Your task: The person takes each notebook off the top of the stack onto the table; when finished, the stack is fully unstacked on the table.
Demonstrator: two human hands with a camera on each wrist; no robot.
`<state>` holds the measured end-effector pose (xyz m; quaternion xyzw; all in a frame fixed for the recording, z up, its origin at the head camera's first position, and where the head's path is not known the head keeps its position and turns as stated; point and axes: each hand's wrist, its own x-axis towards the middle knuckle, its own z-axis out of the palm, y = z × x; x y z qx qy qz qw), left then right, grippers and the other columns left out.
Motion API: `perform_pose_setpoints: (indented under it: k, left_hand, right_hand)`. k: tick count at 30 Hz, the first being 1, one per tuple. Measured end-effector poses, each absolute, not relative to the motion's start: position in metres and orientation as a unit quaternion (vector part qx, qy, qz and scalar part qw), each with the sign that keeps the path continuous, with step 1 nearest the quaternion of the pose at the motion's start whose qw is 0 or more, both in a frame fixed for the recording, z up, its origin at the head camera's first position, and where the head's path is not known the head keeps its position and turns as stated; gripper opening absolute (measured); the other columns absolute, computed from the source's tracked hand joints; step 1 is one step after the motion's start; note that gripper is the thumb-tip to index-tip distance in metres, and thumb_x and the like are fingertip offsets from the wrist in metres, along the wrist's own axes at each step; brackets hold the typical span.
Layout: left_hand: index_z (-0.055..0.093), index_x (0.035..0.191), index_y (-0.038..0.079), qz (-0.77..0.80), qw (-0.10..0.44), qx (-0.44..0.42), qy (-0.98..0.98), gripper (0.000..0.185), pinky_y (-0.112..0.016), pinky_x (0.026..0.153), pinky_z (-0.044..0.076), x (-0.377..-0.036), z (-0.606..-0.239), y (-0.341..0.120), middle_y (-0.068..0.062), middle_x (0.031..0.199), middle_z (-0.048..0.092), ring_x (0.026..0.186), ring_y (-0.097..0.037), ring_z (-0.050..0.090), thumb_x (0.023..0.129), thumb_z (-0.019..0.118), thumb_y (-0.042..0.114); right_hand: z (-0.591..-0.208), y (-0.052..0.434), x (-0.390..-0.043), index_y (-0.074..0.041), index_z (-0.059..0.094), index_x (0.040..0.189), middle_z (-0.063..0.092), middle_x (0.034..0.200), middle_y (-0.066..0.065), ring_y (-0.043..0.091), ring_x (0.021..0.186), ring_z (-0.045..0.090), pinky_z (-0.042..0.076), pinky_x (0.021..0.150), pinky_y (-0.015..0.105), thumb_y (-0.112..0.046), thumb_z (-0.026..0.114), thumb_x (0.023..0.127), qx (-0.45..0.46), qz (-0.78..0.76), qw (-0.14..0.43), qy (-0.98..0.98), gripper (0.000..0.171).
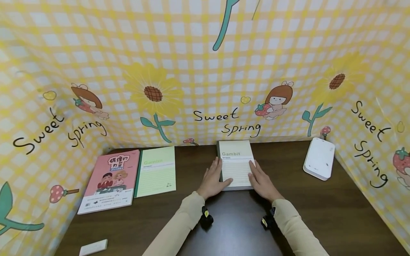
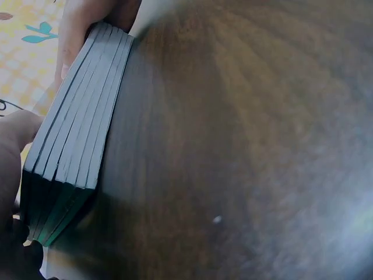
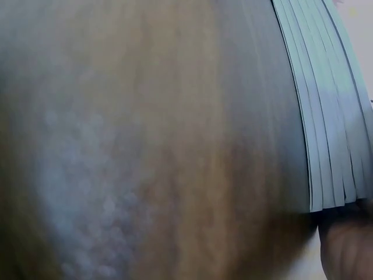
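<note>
Both hands press flat-fingered against the sides of a neat stack of several notebooks (image 1: 237,170), the top one pale with "Gambit" on its cover. The left hand (image 1: 211,179) lies along the dark spine side, its thumb over the near left corner. Along the opposite side rests the right hand (image 1: 263,180), fingers extended and slanting towards the far left. In the left wrist view, the layered page edges of the notebooks (image 2: 84,111) and their dark green spines show, with the right hand (image 2: 87,23) at the far end. The right wrist view catches the same page edges (image 3: 326,111).
At the left, a pink book (image 1: 112,181) lies beside a light green notebook (image 1: 157,172). A scuffed white case (image 1: 319,159) lies at the right, and a small white block (image 1: 93,247) at the near left. Yellow checked cloth (image 1: 198,89) walls the dark wooden table (image 1: 237,227).
</note>
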<state>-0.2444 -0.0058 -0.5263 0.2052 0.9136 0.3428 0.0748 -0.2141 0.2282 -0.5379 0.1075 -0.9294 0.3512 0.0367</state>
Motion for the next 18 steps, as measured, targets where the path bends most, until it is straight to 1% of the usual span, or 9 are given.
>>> perform_pose_setpoints:
  k: [4,8,11,13,15,18]
  left_hand:
    - [0.011,0.156,0.006,0.328,0.069,0.207,0.919,0.089,-0.058,0.117,0.016,-0.243,-0.521,-0.004,-0.016,0.163,0.004,0.151,-0.031,0.006,0.094,0.056,0.051]
    - [0.010,0.155,0.003,0.341,0.067,0.209,0.914,0.085,-0.063,0.114,0.020,-0.243,-0.518,-0.001,-0.017,0.163,0.002,0.151,-0.033,0.006,0.096,0.051,0.049]
    - [0.011,0.155,0.004,0.366,0.060,0.213,0.904,0.078,-0.066,0.111,0.022,-0.243,-0.517,0.001,-0.015,0.163,0.001,0.151,-0.032,0.006,0.099,0.047,0.045]
    - [0.011,0.155,0.005,0.380,0.050,0.217,0.898,0.072,-0.065,0.111,0.022,-0.242,-0.514,0.003,-0.012,0.164,0.001,0.151,-0.030,0.005,0.101,0.044,0.040]
    - [0.012,0.155,0.004,0.391,0.033,0.225,0.892,0.068,-0.060,0.114,0.024,-0.241,-0.511,0.006,-0.011,0.164,0.000,0.151,-0.028,0.008,0.102,0.044,0.033]
    - [0.017,0.152,-0.002,0.417,-0.001,0.227,0.880,0.064,-0.052,0.113,0.030,-0.238,-0.505,0.011,-0.017,0.163,0.005,0.148,-0.031,0.019,0.101,0.049,0.018]
  right_hand:
    - [-0.535,0.228,-0.214,-0.002,0.022,0.153,0.014,0.159,0.027,0.050,0.139,0.029,0.029,0.108,0.063,-0.025,0.039,0.104,0.111,0.342,0.029,-0.933,0.056]
    - [-0.532,0.228,-0.214,-0.002,0.019,0.153,0.011,0.160,0.026,0.049,0.140,0.026,0.028,0.109,0.063,-0.026,0.036,0.105,0.111,0.329,0.012,-0.938,0.057]
    - [-0.530,0.229,-0.213,-0.002,0.017,0.154,0.009,0.160,0.026,0.048,0.141,0.024,0.027,0.110,0.063,-0.026,0.036,0.106,0.110,0.325,0.007,-0.939,0.057]
    - [-0.530,0.230,-0.213,-0.001,0.017,0.154,0.009,0.160,0.026,0.048,0.142,0.024,0.026,0.110,0.062,-0.025,0.036,0.106,0.110,0.325,0.007,-0.939,0.057]
    - [-0.531,0.231,-0.212,-0.001,0.017,0.154,0.010,0.160,0.026,0.048,0.142,0.024,0.026,0.110,0.062,-0.025,0.036,0.105,0.112,0.327,0.008,-0.938,0.057]
    - [-0.532,0.230,-0.213,-0.001,0.018,0.154,0.012,0.159,0.026,0.048,0.141,0.025,0.027,0.110,0.063,-0.025,0.036,0.105,0.118,0.325,0.010,-0.938,0.056]
